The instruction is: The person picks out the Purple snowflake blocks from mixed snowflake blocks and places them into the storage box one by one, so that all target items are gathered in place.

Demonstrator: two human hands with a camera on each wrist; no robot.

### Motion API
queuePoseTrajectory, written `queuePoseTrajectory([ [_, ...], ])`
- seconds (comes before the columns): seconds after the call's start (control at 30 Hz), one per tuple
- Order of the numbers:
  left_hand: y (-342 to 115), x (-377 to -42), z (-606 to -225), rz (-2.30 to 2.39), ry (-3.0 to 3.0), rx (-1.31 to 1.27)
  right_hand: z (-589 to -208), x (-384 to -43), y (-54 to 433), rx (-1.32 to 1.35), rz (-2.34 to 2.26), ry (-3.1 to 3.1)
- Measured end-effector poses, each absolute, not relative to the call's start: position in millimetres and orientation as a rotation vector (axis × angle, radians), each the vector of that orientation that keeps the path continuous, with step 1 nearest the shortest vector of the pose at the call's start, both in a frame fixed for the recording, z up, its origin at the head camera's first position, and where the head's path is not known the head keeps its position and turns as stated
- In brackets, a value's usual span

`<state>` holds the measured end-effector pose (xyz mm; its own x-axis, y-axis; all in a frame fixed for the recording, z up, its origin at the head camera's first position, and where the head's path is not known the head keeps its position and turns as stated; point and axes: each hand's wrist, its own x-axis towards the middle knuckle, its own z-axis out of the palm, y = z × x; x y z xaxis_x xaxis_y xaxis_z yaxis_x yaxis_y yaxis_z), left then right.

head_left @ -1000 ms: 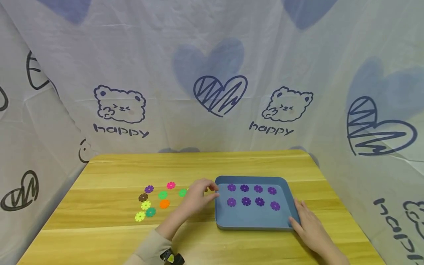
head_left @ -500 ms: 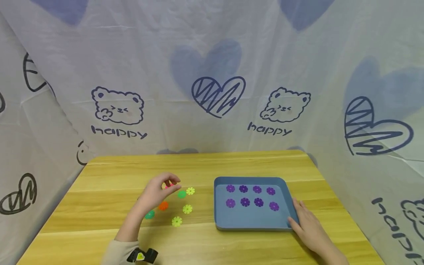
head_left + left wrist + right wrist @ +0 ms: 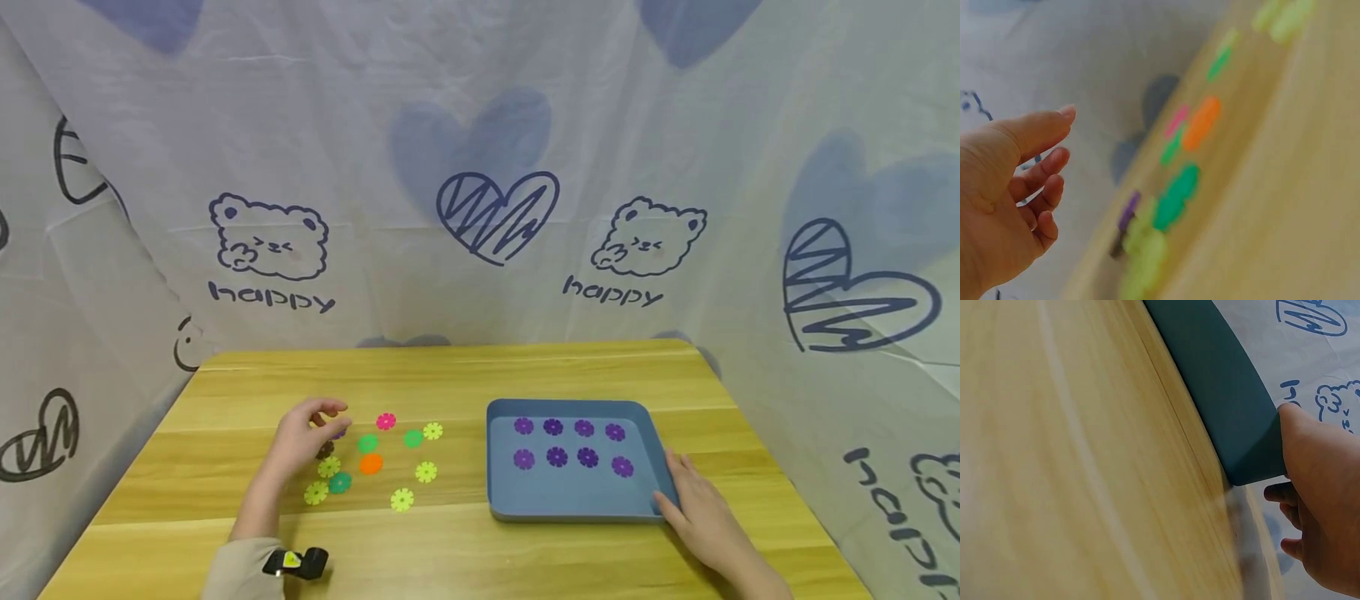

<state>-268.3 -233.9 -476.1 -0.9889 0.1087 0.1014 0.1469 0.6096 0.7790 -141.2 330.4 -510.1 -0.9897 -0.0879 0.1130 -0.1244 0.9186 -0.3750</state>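
My left hand hovers over the left end of a loose group of notched plastic snowflake discs, its fingers loosely bent and holding nothing. Nearest its fingertips lies a purple disc, partly hidden by the hand; a brown disc sits just below. In the left wrist view, a gap separates the thumb from the fingers. On the right, my right hand grips the side of a blue-grey tray, thumb on the rim and fingers outside. Purple discs lie in two rows inside the tray.
Between hand and tray lie more discs: a pink disc, an orange disc, a teal disc, and several green and yellow ones. Everything rests on a wood-grain table. A printed white curtain stands behind and beside it.
My left hand has moved from the tray's left edge leftward across the discs to the purple one at the far left. The right hand and the tray have stayed put.
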Motion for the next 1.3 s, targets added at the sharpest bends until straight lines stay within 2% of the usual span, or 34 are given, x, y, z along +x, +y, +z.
queuePoseTrajectory([
  [0.33, -246, -275, -503, -1.285, -2.931, -0.022, -509, -142, 331, 0.159, 0.500, -3.009],
  [0.67, -238, -275, -504, -1.088, -2.969, 0.068, -505, -140, 329, 0.170, 0.422, -3.030],
  [1.07, -240, -276, -505, -1.390, -2.845, 0.173, -504, -141, 329, 0.151, 0.385, -3.058],
  [1.3, -237, -276, -494, -1.409, -2.805, 0.162, -504, -140, 328, 0.142, 0.379, -3.057],
])
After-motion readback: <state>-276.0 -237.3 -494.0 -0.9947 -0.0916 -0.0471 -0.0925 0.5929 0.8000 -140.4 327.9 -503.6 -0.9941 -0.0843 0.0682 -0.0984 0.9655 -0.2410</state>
